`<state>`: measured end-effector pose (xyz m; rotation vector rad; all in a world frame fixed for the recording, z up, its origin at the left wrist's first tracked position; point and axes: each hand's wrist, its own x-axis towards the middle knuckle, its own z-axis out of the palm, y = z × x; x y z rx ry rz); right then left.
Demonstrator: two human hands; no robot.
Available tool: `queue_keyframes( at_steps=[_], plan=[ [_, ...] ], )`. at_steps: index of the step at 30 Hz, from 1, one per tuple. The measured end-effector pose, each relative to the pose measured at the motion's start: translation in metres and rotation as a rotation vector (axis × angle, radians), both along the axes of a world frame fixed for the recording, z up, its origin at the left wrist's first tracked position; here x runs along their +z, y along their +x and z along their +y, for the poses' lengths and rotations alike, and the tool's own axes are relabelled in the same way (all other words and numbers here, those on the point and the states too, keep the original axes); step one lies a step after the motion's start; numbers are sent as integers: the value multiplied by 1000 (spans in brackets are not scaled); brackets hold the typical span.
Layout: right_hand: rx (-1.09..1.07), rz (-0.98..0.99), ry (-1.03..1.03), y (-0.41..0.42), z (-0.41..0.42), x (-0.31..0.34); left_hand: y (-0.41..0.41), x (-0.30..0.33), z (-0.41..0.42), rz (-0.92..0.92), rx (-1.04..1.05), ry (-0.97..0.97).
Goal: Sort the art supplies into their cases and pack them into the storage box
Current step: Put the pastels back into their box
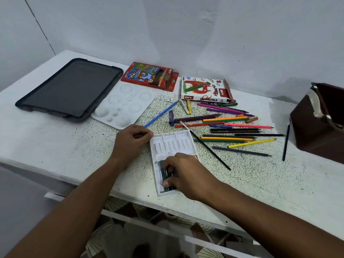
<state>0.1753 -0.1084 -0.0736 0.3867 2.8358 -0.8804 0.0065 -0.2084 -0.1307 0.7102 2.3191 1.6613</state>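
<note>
A white plastic pastel tray (172,144) lies near the table's front edge. My right hand (184,173) rests on its near end, fingers pressing on dark green oil pastels (164,174) set in its slots. My left hand (133,137) is curled against the tray's far left corner, steadying it. The white oil pastels box (202,90) and the red colour pencil box (149,74) lie open at the back. Loose colour pencils (229,125) and a few pastels (252,119) are scattered to the right of the tray. A brown storage box (316,123) stands at the right edge.
A black tablet in a case (68,88) lies at the back left, with a white paint palette (123,105) beside it. A thin dark pencil (286,140) lies next to the brown box. The wall runs close behind the table.
</note>
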Motion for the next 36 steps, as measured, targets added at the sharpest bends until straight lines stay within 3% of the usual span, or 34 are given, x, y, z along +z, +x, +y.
queue_keyframes(
  at_steps=[11,14,17,21,24,30,36],
  plan=[
    [63,-10,85,-5,0,-2,-6,-4,-1,-40,-32,6],
    [73,-64,25,-8,7,11,-6,-3,-1,-55,-34,20],
    [-93,-5,-98,-23,24,24,-6,-3,-2,-57,-35,25],
    [-208,165,192,-64,67,20,-6,-4,-2,-83,-33,47],
    [-116,142,364,-89,91,13,-5,-3,-2,-95,-34,67],
    [85,22,489,-115,94,1,-6,-5,-3,-109,-50,100],
    [145,111,587,-118,97,-5,-5,-4,-1,-83,-37,112]
  ],
)
